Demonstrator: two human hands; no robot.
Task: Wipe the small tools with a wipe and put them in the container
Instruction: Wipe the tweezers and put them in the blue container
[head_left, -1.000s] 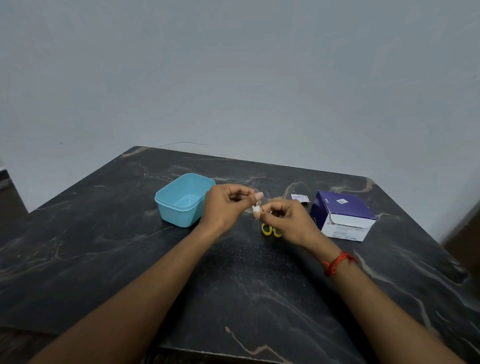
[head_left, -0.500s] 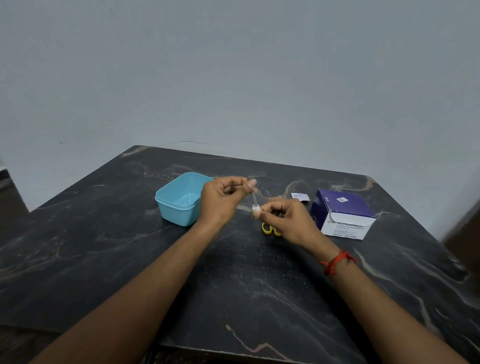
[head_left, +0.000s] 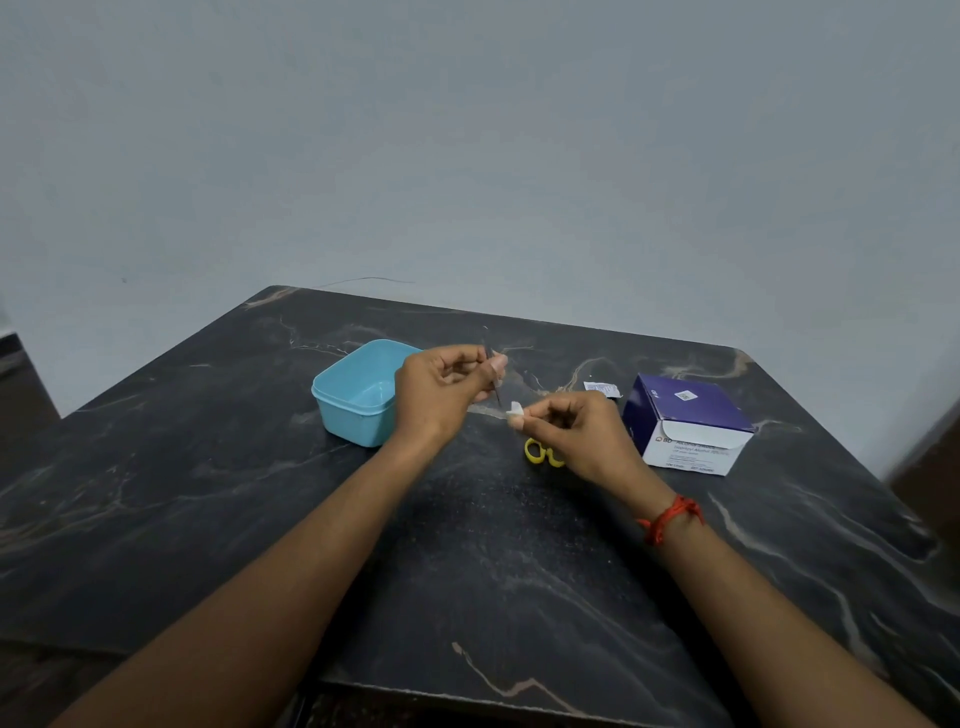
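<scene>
My left hand (head_left: 441, 395) pinches a thin dark metal tool (head_left: 493, 382), held nearly upright with its tip pointing down. Just right of that tip, my right hand (head_left: 576, 436) pinches a small white wipe (head_left: 514, 410); tool and wipe sit a small gap apart. A light blue plastic container (head_left: 353, 400) stands open on the table behind my left hand, partly hidden by it. Small scissors with yellow handles (head_left: 540, 452) lie on the table under my right hand, their blades hidden.
A purple and white box of swabs (head_left: 685, 421) stands to the right, with a torn white packet (head_left: 600, 387) behind it. Everything rests on a dark marble table (head_left: 208, 493), backed by a pale wall.
My left hand has drawn the tool up and away, out of the wipe, and tilted it upright. My right hand stayed nearly in place, still pinching the wipe.
</scene>
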